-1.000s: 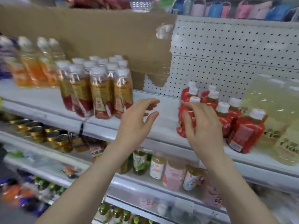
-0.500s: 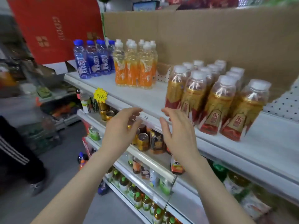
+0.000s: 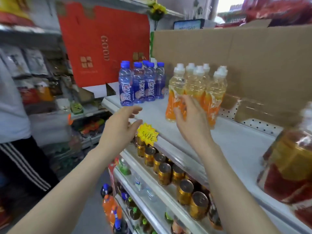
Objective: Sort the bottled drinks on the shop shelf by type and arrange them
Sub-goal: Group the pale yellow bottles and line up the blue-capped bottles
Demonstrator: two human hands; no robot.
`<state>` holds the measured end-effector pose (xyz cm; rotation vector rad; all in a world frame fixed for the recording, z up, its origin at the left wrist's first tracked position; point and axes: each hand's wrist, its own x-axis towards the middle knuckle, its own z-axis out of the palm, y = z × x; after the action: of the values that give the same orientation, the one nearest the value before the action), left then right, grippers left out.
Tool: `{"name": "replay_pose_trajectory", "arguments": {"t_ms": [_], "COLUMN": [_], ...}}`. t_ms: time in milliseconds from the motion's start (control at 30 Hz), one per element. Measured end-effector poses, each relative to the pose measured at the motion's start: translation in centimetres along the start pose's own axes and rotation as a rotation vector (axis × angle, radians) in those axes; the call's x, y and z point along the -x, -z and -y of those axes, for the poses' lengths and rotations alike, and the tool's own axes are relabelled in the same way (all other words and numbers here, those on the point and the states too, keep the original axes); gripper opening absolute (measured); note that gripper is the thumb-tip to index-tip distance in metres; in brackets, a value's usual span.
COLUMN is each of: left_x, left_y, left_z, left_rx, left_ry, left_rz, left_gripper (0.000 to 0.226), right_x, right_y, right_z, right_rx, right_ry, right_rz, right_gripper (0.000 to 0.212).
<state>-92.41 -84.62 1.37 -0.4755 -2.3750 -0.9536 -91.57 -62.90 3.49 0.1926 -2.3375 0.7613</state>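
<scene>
Since a moment ago your view and both hands have swung left along the shelf (image 3: 168, 132), from the red-labelled bottles (image 3: 287, 166) to the orange bottles (image 3: 195, 92). Your right hand (image 3: 190, 120) is spread open, fingertips against the front orange bottle, gripping nothing yet. Your left hand (image 3: 121, 127) hovers open and empty at the front edge, near the blue bottles (image 3: 140, 83). Cup the orange group from both sides and slide it, low and upright.

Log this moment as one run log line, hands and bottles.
left hand: open, empty, over shelf edge | right hand: open, at front orange bottle, no grip seen | blue bottles: grouped, upright
</scene>
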Motion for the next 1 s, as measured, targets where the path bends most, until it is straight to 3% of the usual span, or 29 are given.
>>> {"name": "replay_pose_trajectory", "arguments": {"t_ms": [300, 567, 767, 867, 1000], "left_x": [-12.7, -24.1, -27.7, -28.7, -29.3], "left_y": [0.8, -3.9, -5.8, -5.6, -5.2], "left_z": [11.4, 19.2, 23.7, 25.2, 26.2], "left_rx": [0.051, 0.154, 0.405, 0.539, 0.637], "left_ry": [0.025, 0.015, -0.054, -0.105, -0.153], "left_rz": [-0.035, 0.002, 0.221, 0.335, 0.411], "left_gripper": [0.047, 0.083, 0.08, 0.073, 0.073], "right_x": [-11.6, -20.7, -27.8, -29.6, -29.2], "right_y": [-12.7, -18.2, -22.5, -24.6, -24.6], "right_z": [0.8, 0.2, 1.8, 2.3, 3.0], "right_rx": [-0.123, 0.025, 0.081, 0.086, 0.117], "right_ry": [-0.071, -0.144, -0.234, -0.316, -0.357], "right_rz": [0.015, -0.087, -0.095, -0.034, -0.105], "right_gripper": [0.04, 0.041, 0.047, 0.036, 0.029]}}
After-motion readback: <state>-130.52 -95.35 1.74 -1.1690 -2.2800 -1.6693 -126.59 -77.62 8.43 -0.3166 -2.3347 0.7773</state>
